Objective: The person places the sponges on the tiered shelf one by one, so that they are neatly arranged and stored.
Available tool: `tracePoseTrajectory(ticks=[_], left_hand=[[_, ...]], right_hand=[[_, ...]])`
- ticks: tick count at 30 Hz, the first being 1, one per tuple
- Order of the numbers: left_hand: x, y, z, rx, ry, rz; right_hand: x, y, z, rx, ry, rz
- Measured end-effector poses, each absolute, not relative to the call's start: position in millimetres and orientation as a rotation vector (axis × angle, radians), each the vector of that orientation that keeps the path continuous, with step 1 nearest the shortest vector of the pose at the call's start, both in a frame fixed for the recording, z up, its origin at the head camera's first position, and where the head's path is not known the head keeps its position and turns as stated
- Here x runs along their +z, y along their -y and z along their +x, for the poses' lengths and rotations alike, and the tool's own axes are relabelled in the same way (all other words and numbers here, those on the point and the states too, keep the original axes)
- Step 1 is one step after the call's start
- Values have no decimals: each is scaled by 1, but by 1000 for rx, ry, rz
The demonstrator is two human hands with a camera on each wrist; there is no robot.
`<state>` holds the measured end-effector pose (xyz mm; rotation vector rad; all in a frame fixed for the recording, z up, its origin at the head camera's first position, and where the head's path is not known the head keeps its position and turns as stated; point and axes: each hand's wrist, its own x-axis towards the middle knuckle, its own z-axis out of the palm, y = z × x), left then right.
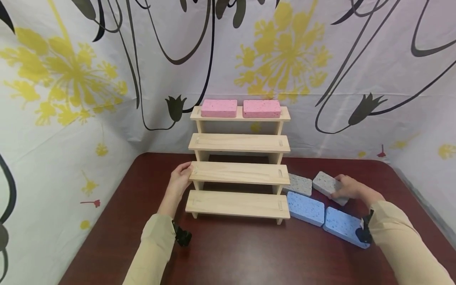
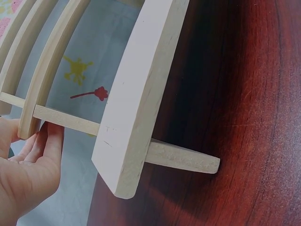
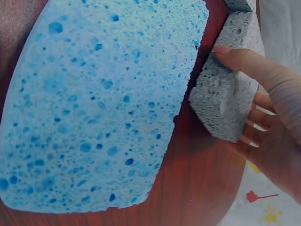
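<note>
A stepped wooden rack (image 1: 239,173) with several shelves stands in the middle of the table. My left hand (image 1: 179,180) grips the left end of its second shelf from the bottom, thumb on top and fingers beneath, as the left wrist view shows of the hand (image 2: 35,169). At the right, my right hand (image 1: 350,187) pinches a grey sponge (image 1: 328,185) between thumb and fingers; the right wrist view shows this sponge (image 3: 225,80) tilted. Beside it lies another grey sponge (image 1: 300,185), partly behind the rack. Two pink sponges (image 1: 219,108) sit on the top shelf.
Two blue sponges, one nearer the rack (image 1: 305,208) and one farther right (image 1: 343,226), lie in front of the grey ones. The dark red table (image 1: 228,249) has a patterned cloth (image 1: 221,71) behind it and at both sides.
</note>
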<state>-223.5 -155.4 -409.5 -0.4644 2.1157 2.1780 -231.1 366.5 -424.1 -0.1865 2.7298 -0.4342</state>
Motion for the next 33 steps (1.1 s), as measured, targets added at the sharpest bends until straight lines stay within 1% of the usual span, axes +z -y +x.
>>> tracePoseTrajectory(ticks=[10, 15, 33], left_hand=[[-409, 156, -223, 2179, -2108, -477], [-408, 156, -223, 2184, -2109, -466], [-409, 156, -223, 2205, -2092, -465]], right_hand=[[-424, -372, -235, -654, -2836, -124], [-413, -369, -238, -761, -2815, -106], [-371, -345, -253, -921, -2733, -208]])
